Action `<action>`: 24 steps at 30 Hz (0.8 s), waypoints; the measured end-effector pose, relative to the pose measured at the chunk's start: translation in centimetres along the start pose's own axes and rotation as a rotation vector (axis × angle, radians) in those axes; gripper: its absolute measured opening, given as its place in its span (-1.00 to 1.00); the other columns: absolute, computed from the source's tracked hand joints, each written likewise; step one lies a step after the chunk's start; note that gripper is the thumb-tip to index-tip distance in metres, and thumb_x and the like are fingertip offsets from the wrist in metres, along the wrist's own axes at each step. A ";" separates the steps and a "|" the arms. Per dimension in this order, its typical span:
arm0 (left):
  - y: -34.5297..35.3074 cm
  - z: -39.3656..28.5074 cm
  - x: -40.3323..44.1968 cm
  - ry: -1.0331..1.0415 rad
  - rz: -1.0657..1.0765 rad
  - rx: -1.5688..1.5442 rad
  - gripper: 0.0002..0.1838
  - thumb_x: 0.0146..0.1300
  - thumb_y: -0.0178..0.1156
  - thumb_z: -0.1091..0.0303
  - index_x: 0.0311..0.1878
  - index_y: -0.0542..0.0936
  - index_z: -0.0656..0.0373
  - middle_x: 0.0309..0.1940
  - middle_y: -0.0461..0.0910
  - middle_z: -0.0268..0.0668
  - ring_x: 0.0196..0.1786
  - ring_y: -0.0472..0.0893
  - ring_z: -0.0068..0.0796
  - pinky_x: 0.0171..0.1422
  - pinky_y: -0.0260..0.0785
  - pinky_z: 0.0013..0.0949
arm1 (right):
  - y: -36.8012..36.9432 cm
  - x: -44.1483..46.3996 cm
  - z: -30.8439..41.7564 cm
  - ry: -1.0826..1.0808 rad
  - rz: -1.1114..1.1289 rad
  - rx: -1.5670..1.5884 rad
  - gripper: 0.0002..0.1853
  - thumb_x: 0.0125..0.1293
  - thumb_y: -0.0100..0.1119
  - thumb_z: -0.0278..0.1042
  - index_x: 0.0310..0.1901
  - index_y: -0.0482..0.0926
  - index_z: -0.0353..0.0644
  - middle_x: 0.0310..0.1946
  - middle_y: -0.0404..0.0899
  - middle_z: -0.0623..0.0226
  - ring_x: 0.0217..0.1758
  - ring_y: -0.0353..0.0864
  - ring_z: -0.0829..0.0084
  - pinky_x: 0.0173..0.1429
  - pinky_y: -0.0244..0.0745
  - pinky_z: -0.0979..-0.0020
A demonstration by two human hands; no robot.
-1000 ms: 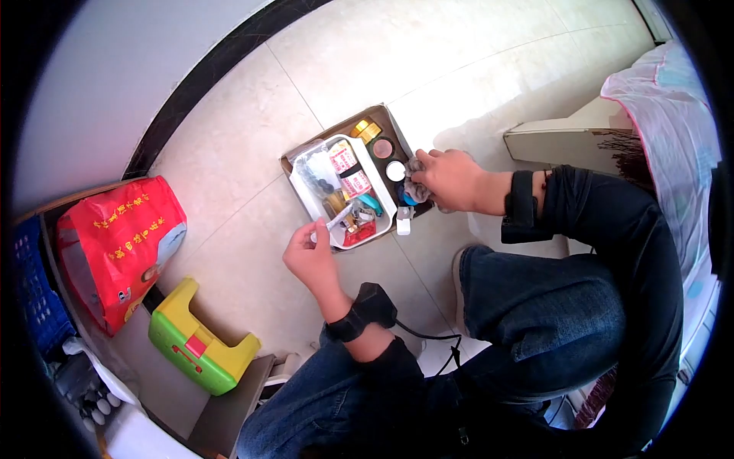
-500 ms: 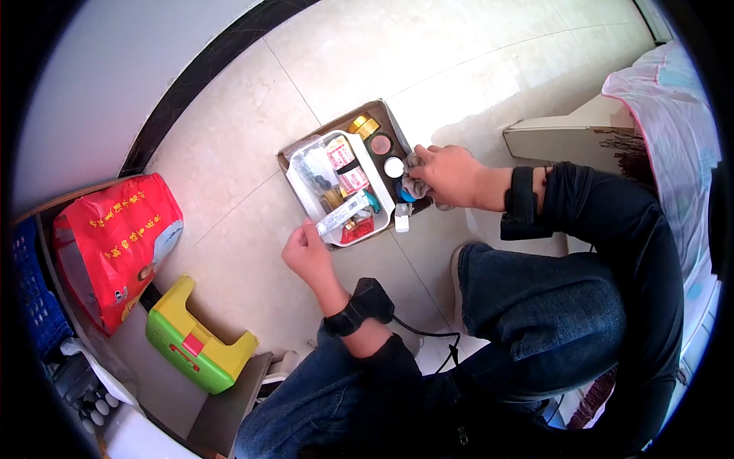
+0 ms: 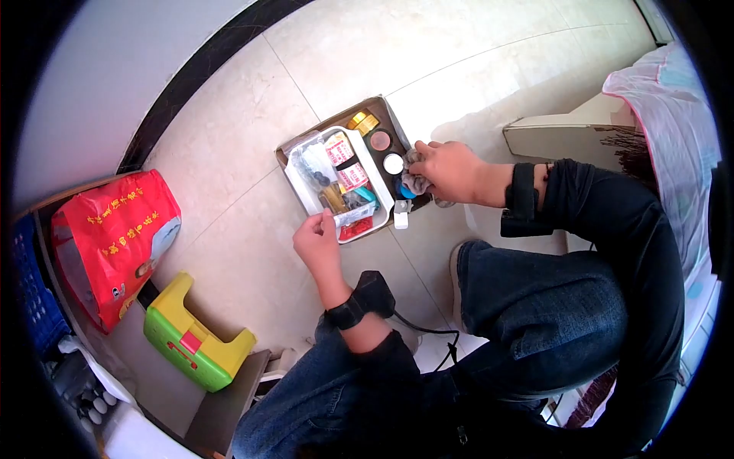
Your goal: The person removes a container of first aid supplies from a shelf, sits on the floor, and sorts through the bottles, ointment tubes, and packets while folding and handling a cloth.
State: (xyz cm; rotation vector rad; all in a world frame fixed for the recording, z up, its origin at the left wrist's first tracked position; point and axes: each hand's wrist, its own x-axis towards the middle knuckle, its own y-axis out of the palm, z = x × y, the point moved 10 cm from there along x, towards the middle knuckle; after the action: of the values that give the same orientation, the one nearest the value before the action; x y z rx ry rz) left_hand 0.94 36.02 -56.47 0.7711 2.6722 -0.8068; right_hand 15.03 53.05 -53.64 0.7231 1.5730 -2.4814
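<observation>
My left hand [image 3: 316, 239] is closed, thumb and finger pinching the end of a slim white printed tube [image 3: 358, 213]. The tube lies low over the near end of a white plastic tray [image 3: 311, 200]. In the tray are red-and-white packets [image 3: 350, 174], a clear plastic bag [image 3: 310, 162] and a red packet [image 3: 356, 228]. My right hand [image 3: 455, 172] is closed on a crumpled grey cloth [image 3: 416, 182] at the right side of the cardboard box [image 3: 392, 115]. Beside the cloth stand a white-capped bottle [image 3: 393, 164] and a blue-capped one [image 3: 407, 191], partly covered.
The box rests on the tiled floor [image 3: 237, 122] and also holds a gold-lidded jar [image 3: 363, 122]. To the left are a red bag [image 3: 118, 237] and a green-and-yellow plastic stool [image 3: 200, 336]. A cream-coloured board [image 3: 566, 130] juts in at right.
My left hand has moved right and slightly up, bringing the white tube lower and flatter over the tray. My right hand stays on the cloth with almost no movement.
</observation>
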 end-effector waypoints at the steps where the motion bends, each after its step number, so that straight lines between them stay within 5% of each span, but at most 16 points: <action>1: 0.2 -0.5 -0.1 0.013 0.001 0.067 -0.78 0.09 0.16 0.37 -0.45 0.54 0.40 -0.73 0.41 -0.35 -0.66 0.32 -0.68 -0.57 0.17 -0.53 | 0.0 0.0 0.0 -0.001 -0.003 0.000 -0.77 -0.07 0.14 -0.35 -0.29 0.54 -0.11 -0.21 0.40 0.16 -0.17 0.49 0.25 -0.20 0.48 0.29; 8: 3.0 -3.1 1.2 0.102 0.211 0.203 -0.79 0.06 0.20 0.39 -0.48 0.56 0.40 -0.70 0.44 -0.42 -0.63 0.34 -0.76 -0.59 0.13 -0.60 | -0.2 -0.1 0.1 0.002 0.020 -0.020 -0.77 -0.04 0.12 -0.35 -0.27 0.55 -0.09 -0.20 0.40 0.16 -0.15 0.49 0.25 -0.19 0.48 0.31; 18: 3.6 -2.2 2.7 0.158 0.077 0.270 -0.79 0.04 0.22 0.33 -0.44 0.57 0.34 -0.70 0.48 -0.33 -0.66 0.38 -0.67 -0.59 0.18 -0.53 | 0.1 -0.2 -0.2 0.019 0.027 -0.031 -0.67 -0.11 0.21 -0.35 -0.21 0.53 -0.08 -0.23 0.37 0.22 -0.19 0.49 0.30 -0.18 0.45 0.35; 20: 4.1 -2.6 2.9 0.158 0.091 0.304 -0.81 0.02 0.19 0.33 -0.45 0.56 0.28 -0.68 0.48 -0.10 -0.60 0.50 -0.27 -0.47 0.30 -0.32 | 0.0 -0.2 0.0 -0.009 0.017 -0.037 -0.74 -0.09 0.14 -0.37 -0.27 0.54 -0.11 -0.20 0.40 0.16 -0.16 0.50 0.25 -0.20 0.49 0.31; 24: 5.6 -3.1 3.5 0.163 0.125 0.438 -0.80 0.03 0.17 0.30 -0.47 0.55 0.27 -0.56 0.52 -0.03 -0.45 0.52 -0.08 -0.35 0.33 -0.22 | 0.0 0.1 -0.4 0.008 0.025 -0.044 -0.67 -0.12 0.21 -0.34 -0.21 0.53 -0.06 -0.24 0.37 0.22 -0.20 0.48 0.29 -0.19 0.44 0.33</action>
State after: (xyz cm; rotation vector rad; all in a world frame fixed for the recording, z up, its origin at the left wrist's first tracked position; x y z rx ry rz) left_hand 0.87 43.22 -57.72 1.1344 2.5769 -1.3728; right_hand 15.10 53.47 -53.79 0.7432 1.6054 -2.4211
